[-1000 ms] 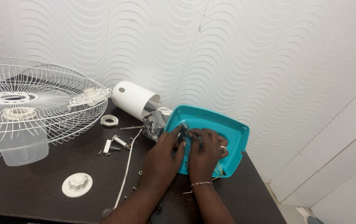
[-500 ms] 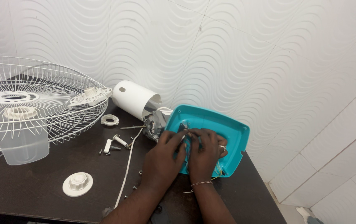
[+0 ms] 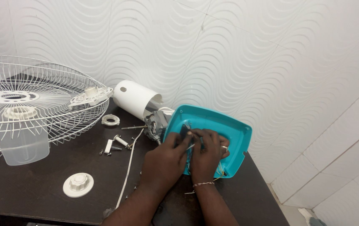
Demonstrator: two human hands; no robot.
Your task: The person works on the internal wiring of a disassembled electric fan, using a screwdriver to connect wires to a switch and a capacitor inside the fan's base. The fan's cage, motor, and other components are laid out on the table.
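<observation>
A teal plastic fan base cover [image 3: 234, 129] lies tilted at the right end of the dark table [image 3: 41, 205], its hollow side up. Both hands are inside it, side by side. My left hand [image 3: 164, 161] pinches a small dark part with thin wires near the cover's middle. My right hand [image 3: 208, 152], a ring on one finger and a thread band at the wrist, presses its fingers on the same spot. Just behind the cover sit the bare fan motor [image 3: 156, 122] and its white cylindrical housing [image 3: 134, 99]. What the fingers grip is mostly hidden.
A white wire fan guard [image 3: 33, 104] rests at the left over a clear plastic blade piece [image 3: 22, 144]. A white round nut [image 3: 78, 185], a grey ring [image 3: 110, 120], loose screws and small white parts [image 3: 116, 144] and a white cord [image 3: 127, 171] lie on the table. A tiled wall stands behind.
Both hands stay inside the teal cover; the fingers have shifted slightly around the small wired part. Nothing else on the table has moved.
</observation>
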